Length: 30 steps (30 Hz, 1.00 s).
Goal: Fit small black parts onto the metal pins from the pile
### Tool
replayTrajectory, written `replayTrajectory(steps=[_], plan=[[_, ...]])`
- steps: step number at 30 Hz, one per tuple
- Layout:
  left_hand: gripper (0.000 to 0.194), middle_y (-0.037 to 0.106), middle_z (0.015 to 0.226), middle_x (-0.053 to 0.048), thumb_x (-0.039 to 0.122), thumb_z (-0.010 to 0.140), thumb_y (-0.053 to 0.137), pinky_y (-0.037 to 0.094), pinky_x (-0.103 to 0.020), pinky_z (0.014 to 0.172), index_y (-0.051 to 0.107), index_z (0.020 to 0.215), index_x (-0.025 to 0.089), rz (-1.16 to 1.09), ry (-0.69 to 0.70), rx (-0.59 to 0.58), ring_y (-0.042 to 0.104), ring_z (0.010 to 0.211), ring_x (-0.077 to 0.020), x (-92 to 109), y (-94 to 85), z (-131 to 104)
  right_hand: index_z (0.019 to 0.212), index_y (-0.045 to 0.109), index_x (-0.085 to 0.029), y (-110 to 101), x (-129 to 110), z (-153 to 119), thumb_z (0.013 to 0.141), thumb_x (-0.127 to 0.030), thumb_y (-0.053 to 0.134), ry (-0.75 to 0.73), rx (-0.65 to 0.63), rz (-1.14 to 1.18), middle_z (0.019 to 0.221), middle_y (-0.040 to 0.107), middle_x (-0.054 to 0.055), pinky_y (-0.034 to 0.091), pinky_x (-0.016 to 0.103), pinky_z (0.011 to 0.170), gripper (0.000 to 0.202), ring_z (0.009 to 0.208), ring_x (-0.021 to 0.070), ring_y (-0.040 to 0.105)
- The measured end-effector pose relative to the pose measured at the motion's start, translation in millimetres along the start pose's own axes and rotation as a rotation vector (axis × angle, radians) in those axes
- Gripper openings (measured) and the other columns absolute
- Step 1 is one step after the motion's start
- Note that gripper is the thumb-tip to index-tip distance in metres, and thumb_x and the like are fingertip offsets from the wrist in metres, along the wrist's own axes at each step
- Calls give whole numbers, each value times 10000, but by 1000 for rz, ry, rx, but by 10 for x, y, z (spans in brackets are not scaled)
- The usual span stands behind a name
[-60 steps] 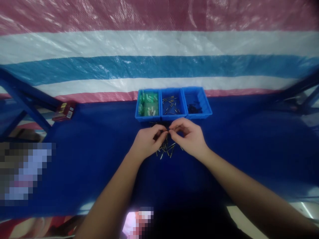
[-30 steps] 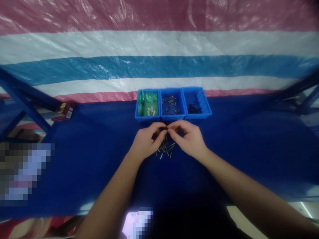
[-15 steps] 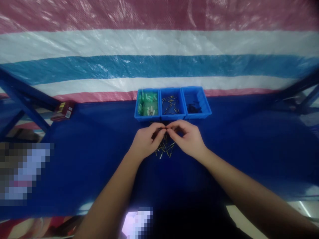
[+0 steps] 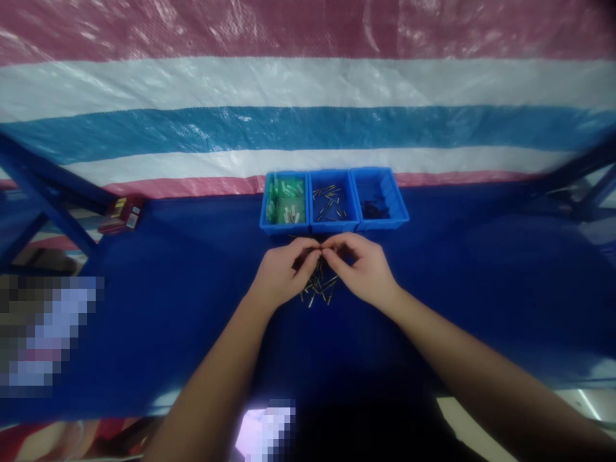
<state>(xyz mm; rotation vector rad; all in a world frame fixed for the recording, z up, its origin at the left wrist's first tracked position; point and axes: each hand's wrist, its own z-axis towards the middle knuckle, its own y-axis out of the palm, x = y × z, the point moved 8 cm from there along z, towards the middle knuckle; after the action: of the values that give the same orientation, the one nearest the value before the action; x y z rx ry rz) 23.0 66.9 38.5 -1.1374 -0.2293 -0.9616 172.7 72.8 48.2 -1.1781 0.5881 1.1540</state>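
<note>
My left hand (image 4: 285,269) and my right hand (image 4: 360,266) meet fingertip to fingertip, each in a pinch. Whatever they pinch is too small and too covered by the fingers to make out. Beneath and just in front of them lies a loose pile of thin, brass-and-silver pin-like pieces (image 4: 317,289) on the blue table. Right behind the hands stand three blue bins in a row. The left bin (image 4: 283,229) has small clear-and-white pieces in green plastic, the middle bin (image 4: 333,226) similar thin metal pieces, and the right bin (image 4: 385,224) small dark pieces.
A dark red box (image 4: 120,215) sits at the table's back left. Blue metal frame legs (image 4: 52,183) rise at the left, with another at the far right. A striped plastic sheet (image 4: 308,128) hangs behind the blue table (image 4: 481,276).
</note>
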Motion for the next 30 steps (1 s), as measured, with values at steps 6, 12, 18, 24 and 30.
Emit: replayTrajectory(steps=[6, 12, 18, 24, 30], plan=[[124, 654, 652, 61, 261, 952, 579, 450, -189, 585, 632, 1053, 210, -18, -9, 12, 618, 556, -77, -5, -2, -6, 939, 722, -193, -3, -7, 5, 865, -172, 672, -1, 6, -14, 799, 706, 12, 535, 260, 643, 91, 701, 136, 652], [135, 680, 718, 30, 289, 973, 547, 435, -210, 571, 643, 972, 194, 24, -4, -18, 611, 569, -87, -18, 6, -2, 954, 725, -201, 1, -29, 2, 857, -160, 676, -21, -5, -19, 819, 712, 11, 539, 263, 661, 116, 712, 137, 657], [156, 672, 699, 53, 266, 950, 588, 455, -193, 584, 628, 1092, 214, -30, -13, -2, 613, 560, -76, -10, 0, -7, 934, 722, -194, -1, -16, 2, 878, -192, 666, 2, 5, -23, 801, 714, 14, 531, 261, 641, 79, 700, 139, 658], [115, 662, 685, 55, 254, 957, 574, 443, -195, 574, 627, 1050, 213, -14, 2, 3, 611, 561, -77, -3, -2, -2, 934, 729, -190, 1, -15, 5, 876, -193, 674, 4, 3, -21, 802, 717, 14, 533, 260, 643, 80, 693, 134, 653], [131, 666, 710, 31, 280, 975, 541, 431, -206, 569, 641, 959, 197, 32, 18, -17, 621, 590, -90, 2, 0, 1, 953, 724, -199, 7, -26, -3, 869, -174, 672, -28, -14, -26, 818, 706, 7, 533, 259, 659, 102, 718, 133, 650]])
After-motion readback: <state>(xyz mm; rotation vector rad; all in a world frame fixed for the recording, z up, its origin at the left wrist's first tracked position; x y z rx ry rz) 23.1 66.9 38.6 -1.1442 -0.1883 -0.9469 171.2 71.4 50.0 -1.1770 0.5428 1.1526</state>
